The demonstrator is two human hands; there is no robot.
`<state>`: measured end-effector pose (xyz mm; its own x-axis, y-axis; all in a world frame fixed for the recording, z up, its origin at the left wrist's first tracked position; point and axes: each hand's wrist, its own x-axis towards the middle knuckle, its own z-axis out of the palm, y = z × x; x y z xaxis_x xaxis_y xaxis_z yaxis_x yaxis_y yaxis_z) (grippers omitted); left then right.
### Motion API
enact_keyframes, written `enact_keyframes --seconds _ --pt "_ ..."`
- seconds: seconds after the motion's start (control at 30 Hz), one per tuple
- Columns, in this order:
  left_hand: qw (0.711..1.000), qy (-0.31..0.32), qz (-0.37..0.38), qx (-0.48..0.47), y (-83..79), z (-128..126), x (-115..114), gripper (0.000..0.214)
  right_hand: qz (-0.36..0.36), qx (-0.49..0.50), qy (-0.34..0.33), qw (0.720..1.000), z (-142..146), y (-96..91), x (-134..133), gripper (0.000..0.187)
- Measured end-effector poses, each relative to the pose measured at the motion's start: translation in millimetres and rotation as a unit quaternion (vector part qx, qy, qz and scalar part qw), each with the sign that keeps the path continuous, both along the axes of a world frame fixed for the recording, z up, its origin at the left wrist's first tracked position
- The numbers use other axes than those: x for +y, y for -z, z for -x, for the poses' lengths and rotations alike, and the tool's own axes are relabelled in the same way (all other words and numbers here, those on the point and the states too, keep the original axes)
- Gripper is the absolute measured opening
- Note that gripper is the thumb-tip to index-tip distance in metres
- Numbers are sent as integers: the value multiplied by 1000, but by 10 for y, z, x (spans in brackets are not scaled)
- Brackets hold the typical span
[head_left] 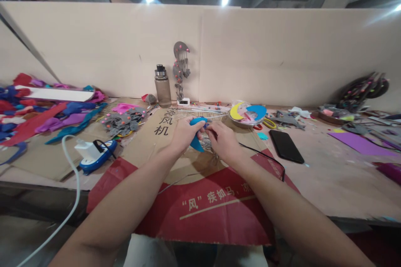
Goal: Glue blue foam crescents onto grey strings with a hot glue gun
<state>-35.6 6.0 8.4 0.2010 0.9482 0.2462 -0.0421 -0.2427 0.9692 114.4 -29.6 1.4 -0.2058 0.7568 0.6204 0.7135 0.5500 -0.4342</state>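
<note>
My left hand [183, 134] is closed on a blue crescent-shaped felt piece [197, 145], its thumb pressed along the upper edge. Right beside it, the fingers of my right hand [227, 141] are pinched together at the piece's right end. What they hold is too small to make out. Under both hands lies a flattened cardboard sheet [216, 227] with red areas and printed characters. Just behind my right hand stands a shallow metal bowl [247, 124] with a yellow crescent [237, 111] and another blue piece [257, 112] on top.
A water bottle [163, 91] and a grey hanging ornament [181, 64] stand by the back board. Leftward are coloured felt scraps [59, 119], grey felt shapes [125, 121] and a blue power strip [97, 160]. Rightward lie a black phone [286, 146] and a purple sheet [360, 143].
</note>
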Motion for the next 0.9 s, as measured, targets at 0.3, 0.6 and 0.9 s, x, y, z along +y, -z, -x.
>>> enact_keyframes --seconds 0.3,0.6,0.9 --pt "991 -15 -59 121 -112 -18 -105 15 -97 -48 60 992 -125 -160 -56 23" --pt "990 119 -20 75 -38 24 -13 18 7 163 -17 986 -261 -209 108 15" --pt "990 140 6 0 -14 15 12 22 315 406 -155 844 -190 -167 102 35"
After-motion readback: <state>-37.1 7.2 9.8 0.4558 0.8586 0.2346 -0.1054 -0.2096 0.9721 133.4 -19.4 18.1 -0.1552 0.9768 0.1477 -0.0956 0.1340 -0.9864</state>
